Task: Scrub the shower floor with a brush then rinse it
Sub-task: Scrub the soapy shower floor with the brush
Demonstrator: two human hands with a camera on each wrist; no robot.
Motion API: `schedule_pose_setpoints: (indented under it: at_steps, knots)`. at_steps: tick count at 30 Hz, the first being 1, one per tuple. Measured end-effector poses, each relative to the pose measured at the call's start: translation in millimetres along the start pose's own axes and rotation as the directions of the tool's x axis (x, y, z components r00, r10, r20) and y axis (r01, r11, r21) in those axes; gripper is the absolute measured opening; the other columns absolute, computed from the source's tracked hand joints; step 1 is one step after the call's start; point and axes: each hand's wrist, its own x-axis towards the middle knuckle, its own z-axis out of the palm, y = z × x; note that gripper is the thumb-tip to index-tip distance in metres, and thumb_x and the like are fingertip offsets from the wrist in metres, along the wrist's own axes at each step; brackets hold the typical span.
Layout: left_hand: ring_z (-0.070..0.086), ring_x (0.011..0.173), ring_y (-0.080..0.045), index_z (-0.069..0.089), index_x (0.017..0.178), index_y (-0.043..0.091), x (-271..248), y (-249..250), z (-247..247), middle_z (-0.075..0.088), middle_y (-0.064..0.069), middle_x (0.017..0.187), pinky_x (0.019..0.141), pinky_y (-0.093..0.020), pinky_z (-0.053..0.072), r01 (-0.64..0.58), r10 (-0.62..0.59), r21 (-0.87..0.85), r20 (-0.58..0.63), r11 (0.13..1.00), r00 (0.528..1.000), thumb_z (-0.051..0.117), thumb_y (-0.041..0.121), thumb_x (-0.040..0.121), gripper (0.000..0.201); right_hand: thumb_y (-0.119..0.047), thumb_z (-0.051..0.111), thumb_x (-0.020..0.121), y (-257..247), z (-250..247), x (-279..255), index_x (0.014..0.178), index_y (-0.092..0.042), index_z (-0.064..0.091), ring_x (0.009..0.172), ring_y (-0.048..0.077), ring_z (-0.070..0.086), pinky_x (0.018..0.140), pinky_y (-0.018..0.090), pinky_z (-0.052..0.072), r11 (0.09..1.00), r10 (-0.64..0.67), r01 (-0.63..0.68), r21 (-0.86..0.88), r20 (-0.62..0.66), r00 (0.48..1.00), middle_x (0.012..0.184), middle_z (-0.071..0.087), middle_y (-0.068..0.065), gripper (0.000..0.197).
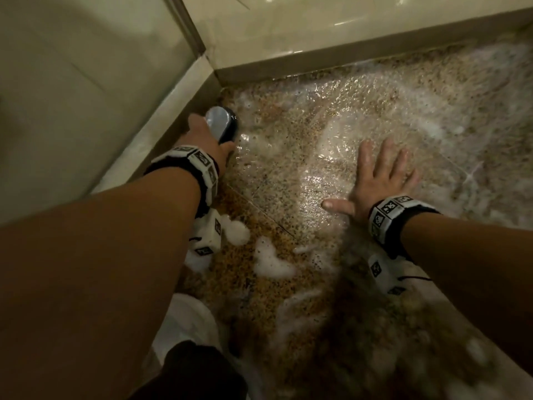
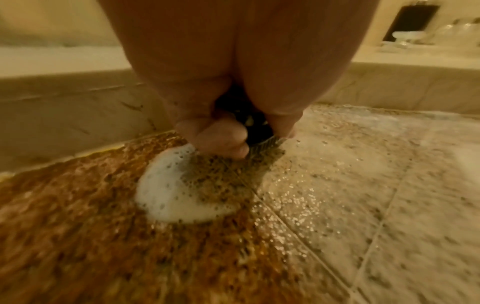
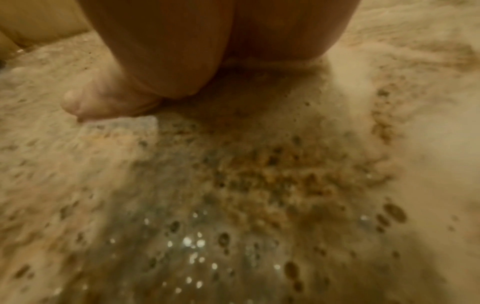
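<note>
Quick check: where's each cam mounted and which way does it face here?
Head: on the head, looking down at the shower floor; both forearms, left hand gripping the brush, right hand flat on the tiles.
Left wrist: under the wrist, looking along the hand at the brush bristles and foam.
Right wrist: low over the wet floor; palm and thumb show.
Shared: head and left wrist both show the brush and the curb.

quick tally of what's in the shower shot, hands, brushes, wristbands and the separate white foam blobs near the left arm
hands: 2, left grips the brush, right lies flat on the wet floor
brushes: 1
wristbands: 2, left wristband, right wristband
foam blobs: 2 clear ones, foam blob by the left wrist, foam blob further right; thinner suds elsewhere not counted
total: 7
</note>
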Motion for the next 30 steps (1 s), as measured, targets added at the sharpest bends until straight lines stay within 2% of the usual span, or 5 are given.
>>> schedule_pose_setpoints:
  at_steps: [5, 11, 16, 20, 30]
  knots:
    - [0.059, 0.114, -0.041, 0.022, 0.149, 0.009, 1.7, 7.6, -7.0, 0.056, -0.023, 0.132, 0.074, -0.042, 0.039, -0.051, 0.050, 0.031, 0.023, 0.998, 0.998, 0.063, 0.047, 0.097, 0.076, -0.109, 0.031, 0.042, -1.6, -5.7, -2.3, 0.136, -0.033, -0.050, 0.140, 0.046, -0.037, 0.112, 0.070, -0.012, 1.000, 0.016, -0.016, -0.003, 0.026, 1.000, 0.146, -0.055, 0.012, 0.145]
    - [0.050, 0.074, -0.031, 0.031, 0.130, 0.011, 9.5, 3.7, 5.0, 0.059, -0.019, 0.107, 0.064, -0.040, 0.039, -0.071, 0.069, -0.021, -0.055, 0.997, 0.996, 0.064, 0.051, 0.095, 0.062, -0.105, 0.041, 0.046, 4.5, 2.0, 3.0, 0.139, -0.035, -0.048, 0.138, 0.043, -0.041, 0.113, 0.069, -0.013, 1.000, -0.011, 0.011, 0.013, 0.011, 1.000, 0.143, -0.057, 0.009, 0.147]
    - [0.059, 0.118, -0.041, 0.024, 0.149, 0.009, 5.3, -7.4, 5.1, 0.054, -0.021, 0.138, 0.081, -0.045, 0.044, -0.024, 0.013, -0.091, -0.119, 0.996, 0.993, 0.063, 0.051, 0.096, 0.078, -0.101, 0.023, 0.067, 13.9, 7.0, 1.7, 0.151, -0.036, -0.029, 0.149, 0.041, -0.020, 0.120, 0.063, -0.003, 0.998, -0.060, 0.062, 0.005, -0.177, 0.982, 0.161, -0.033, 0.008, 0.118]
    - [0.051, 0.131, -0.042, 0.013, 0.157, 0.006, 6.8, -8.3, 5.6, 0.045, -0.021, 0.151, 0.096, -0.048, 0.045, -0.018, 0.007, -0.080, -0.138, 0.997, 0.990, 0.061, 0.052, 0.097, 0.089, -0.085, 0.020, 0.087, 11.4, -11.3, 24.1, 0.155, -0.038, -0.014, 0.153, 0.036, -0.010, 0.121, 0.063, 0.004, 0.994, -0.093, 0.104, 0.017, -0.316, 0.944, 0.166, -0.018, 0.002, 0.089]
    - [0.058, 0.119, -0.044, 0.028, 0.143, 0.009, -8.1, -33.2, 17.7, 0.056, -0.024, 0.136, 0.085, -0.048, 0.046, 0.046, -0.071, -0.149, -0.169, 0.988, 0.983, 0.062, 0.054, 0.095, 0.074, -0.078, -0.005, 0.090, -20.2, 2.1, 58.4, 0.156, -0.031, -0.019, 0.151, 0.036, -0.022, 0.119, 0.064, -0.003, 0.992, 0.033, 0.019, 0.122, -0.410, 0.912, 0.164, -0.025, 0.007, 0.082]
